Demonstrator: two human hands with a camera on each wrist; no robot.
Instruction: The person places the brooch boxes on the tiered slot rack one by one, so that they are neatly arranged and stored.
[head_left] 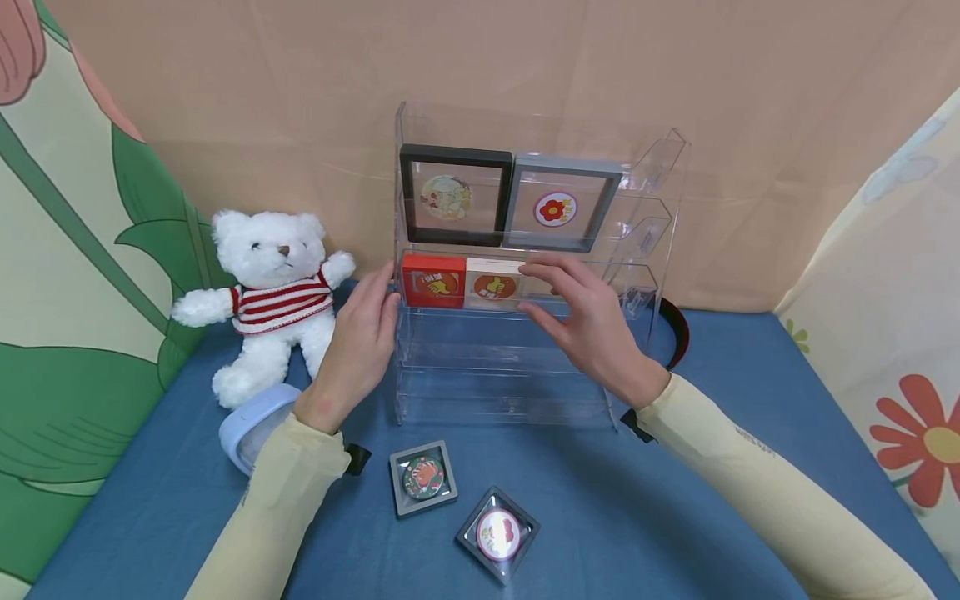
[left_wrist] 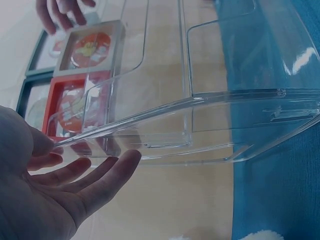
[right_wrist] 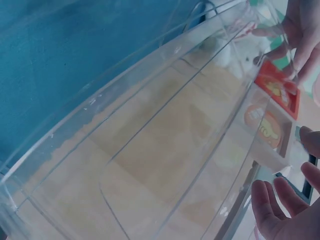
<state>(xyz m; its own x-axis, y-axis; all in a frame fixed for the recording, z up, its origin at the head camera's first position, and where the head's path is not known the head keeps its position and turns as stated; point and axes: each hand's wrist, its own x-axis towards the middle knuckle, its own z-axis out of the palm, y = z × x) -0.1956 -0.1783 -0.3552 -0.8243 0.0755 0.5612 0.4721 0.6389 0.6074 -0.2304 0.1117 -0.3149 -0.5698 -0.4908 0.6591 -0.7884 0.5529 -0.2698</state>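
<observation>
touching rack [head_left: 510,358] with left hand [head_left: 356,337], right hand [head_left: 588,323] spread beside white frame [head_left: 493,268].

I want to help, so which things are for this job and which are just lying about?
Probably for the job: clear rack; red frame; white frame; black frame; big grey frame; two small frames.

Seemingly lying about: teddy bear; light-blue round thing; dark red band.

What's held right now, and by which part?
The left hand holds the rack by its left side edge. The right hand is at the white box's right end; whether it grips cannot be told.
</observation>
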